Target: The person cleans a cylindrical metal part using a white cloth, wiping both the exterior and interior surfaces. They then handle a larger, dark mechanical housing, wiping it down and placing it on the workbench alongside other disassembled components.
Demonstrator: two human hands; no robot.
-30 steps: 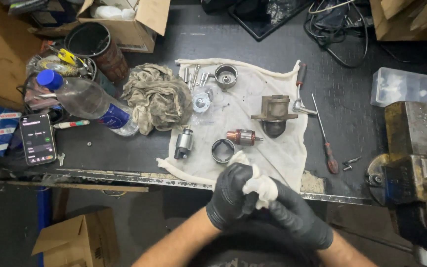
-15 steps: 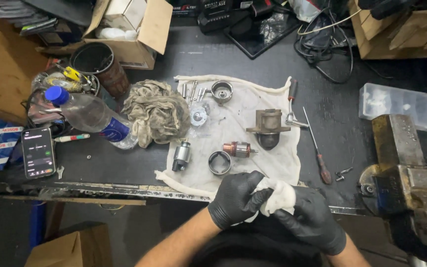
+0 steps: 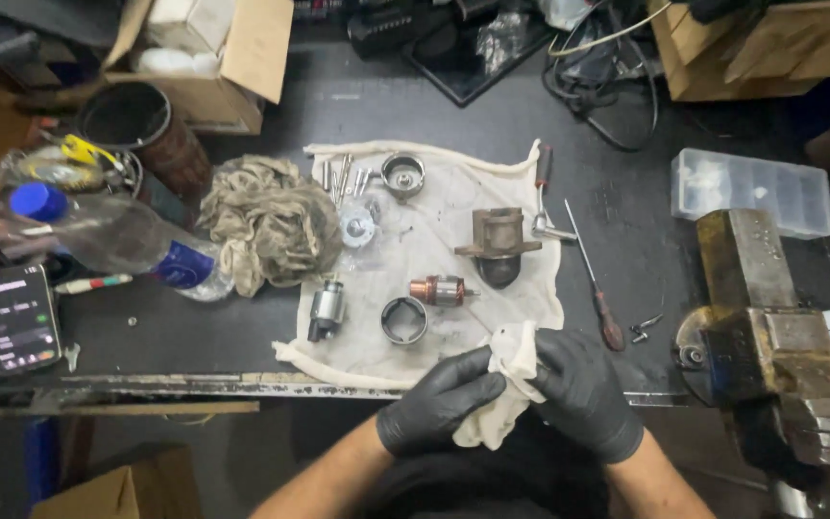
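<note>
Both my hands wear black gloves and are closed around a small white rag (image 3: 504, 384) at the near edge of the bench. My left hand (image 3: 439, 402) grips it from the left, my right hand (image 3: 580, 389) from the right; anything wrapped inside is hidden. Just beyond them a white cloth (image 3: 444, 192) is spread on the dark bench with motor parts on it: a copper-wound armature (image 3: 440, 289), a metal ring housing (image 3: 403, 320), a small cylindrical solenoid (image 3: 326, 308), a rusty cast housing (image 3: 499, 240), a round cap (image 3: 402, 175) and several bolts (image 3: 343, 177).
A wad of dirty rags (image 3: 268, 219) and a plastic bottle (image 3: 108, 235) lie left of the cloth, with a phone (image 3: 19, 319) near the edge. A screwdriver (image 3: 596, 279) lies to the right. A heavy bench vise (image 3: 775, 336) stands at the right, behind it a clear plastic box (image 3: 751, 190).
My hands have kept working the rag in place, shifting slightly right and turning it. The view has drifted, so the bench appears lower and farther left.
</note>
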